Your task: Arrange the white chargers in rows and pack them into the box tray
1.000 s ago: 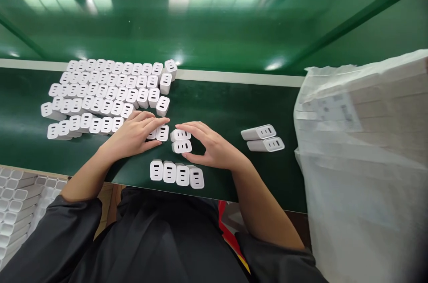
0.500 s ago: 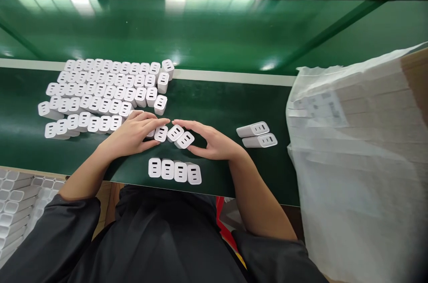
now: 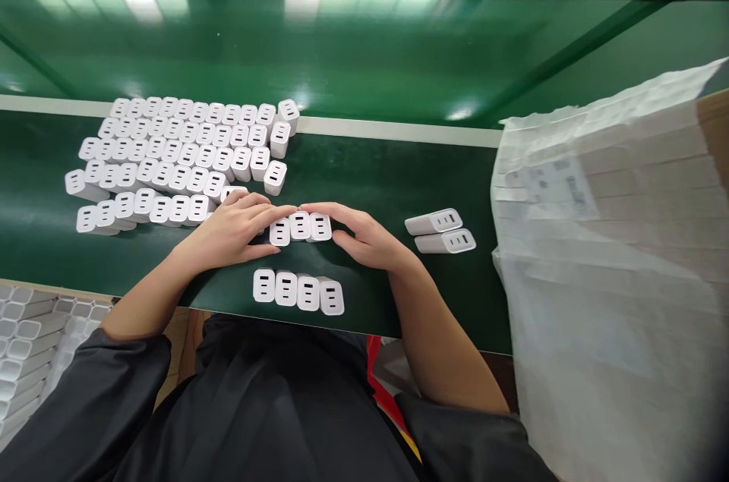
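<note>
- Broadly, across the green worktop [image 3: 364,178], the greatest disorder could be caused by a sideways push: the large group of white blocks [image 3: 189,133] is packed on the left in uneven rows, so a knock might be passed from block to block.
- By the white sheeting [image 3: 569,239] at the right, a stray elbow could be snagged, its loose edge being hung beside the worktop.
- The left hand [image 3: 233,231] is laid palm down, thumb parted from fingers, at the left end of the row of three blocks [image 3: 299,226]; whether anything is gripped by it cannot be told. Blocks partly covered by it could be skewed unseen.
- The right hand [image 3: 364,239] is half curled, with the right end of that row loosely held between forefinger and thumb. If squeezed unevenly, the row could be buckled, its faces being already slightly out of line.
- The row of four blocks [image 3: 285,288] is set near the front edge; by a dropped wrist or sleeve, one could be tipped off.
- The slanted pair of blocks [image 3: 436,242] could be nudged apart by the right forearm.
</note>
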Demonstrator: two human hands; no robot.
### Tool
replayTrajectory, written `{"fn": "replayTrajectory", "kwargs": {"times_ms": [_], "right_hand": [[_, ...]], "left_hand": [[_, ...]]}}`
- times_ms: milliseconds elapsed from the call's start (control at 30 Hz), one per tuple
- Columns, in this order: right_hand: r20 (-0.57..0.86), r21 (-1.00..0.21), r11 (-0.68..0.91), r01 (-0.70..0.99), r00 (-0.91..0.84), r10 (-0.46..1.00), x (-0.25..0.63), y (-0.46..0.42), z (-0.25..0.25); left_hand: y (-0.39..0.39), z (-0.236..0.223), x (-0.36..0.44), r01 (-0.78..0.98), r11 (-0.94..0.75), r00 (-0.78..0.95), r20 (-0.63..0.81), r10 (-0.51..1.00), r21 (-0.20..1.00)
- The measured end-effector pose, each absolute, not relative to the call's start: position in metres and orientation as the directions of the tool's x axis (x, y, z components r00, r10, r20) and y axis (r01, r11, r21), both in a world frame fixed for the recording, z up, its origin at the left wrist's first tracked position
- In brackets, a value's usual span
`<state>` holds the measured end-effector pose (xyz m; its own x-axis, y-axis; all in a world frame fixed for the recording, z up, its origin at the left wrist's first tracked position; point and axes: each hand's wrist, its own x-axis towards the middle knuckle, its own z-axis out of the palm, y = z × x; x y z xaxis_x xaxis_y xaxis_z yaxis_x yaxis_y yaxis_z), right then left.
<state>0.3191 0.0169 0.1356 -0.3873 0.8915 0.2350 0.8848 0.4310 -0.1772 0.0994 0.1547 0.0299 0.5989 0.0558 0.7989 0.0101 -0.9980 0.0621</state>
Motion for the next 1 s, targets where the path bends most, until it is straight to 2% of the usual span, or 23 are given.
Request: {"fn": "replayTrajectory", "kwargs": {"times_ms": [133,267,500,600,700,767,900,1000], "right_hand": [[0.209,-0.172,0.526,0.833,-0.49,0.846,0.317,0.014,0.137],[0.214,-0.109,0.525,0.844,-0.496,0.842,0.316,0.015,0.131],[0.382,0.021,0.477,0.879,-0.448,0.808,0.307,0.022,0.116],[0.499,-0.038,0.493,0.869,-0.411,0.763,0.304,0.015,0.125],[0.638,-0.131,0.473,0.871,-0.291,0.713,0.311,-0.001,0.147],[0.68,-0.093,0.339,0.936,-0.189,0.709,0.322,-0.013,0.164],[0.602,0.082,-0.128,0.988,0.053,0.797,0.35,-0.028,0.181],[0.576,0.19,-0.236,0.953,0.086,0.813,0.356,-0.028,0.181]], "left_hand": [[0.156,0.028,0.1,0.005,-0.998,0.605,0.795,0.058,0.068],[0.157,0.029,0.101,0.005,-0.998,0.61,0.79,0.054,0.065],[0.155,0.031,0.099,0.014,-0.999,0.61,0.791,0.036,0.035],[0.155,0.032,0.098,0.02,-0.999,0.614,0.788,0.042,0.038],[0.155,0.032,0.097,0.017,-0.999,0.634,0.772,0.049,0.049],[0.155,0.033,0.096,0.017,-0.999,0.653,0.756,0.047,0.047],[0.157,0.035,0.09,0.028,-0.998,0.66,0.749,0.055,0.048],[0.162,0.038,0.082,0.026,-0.998,0.642,0.764,0.063,0.06]]}}
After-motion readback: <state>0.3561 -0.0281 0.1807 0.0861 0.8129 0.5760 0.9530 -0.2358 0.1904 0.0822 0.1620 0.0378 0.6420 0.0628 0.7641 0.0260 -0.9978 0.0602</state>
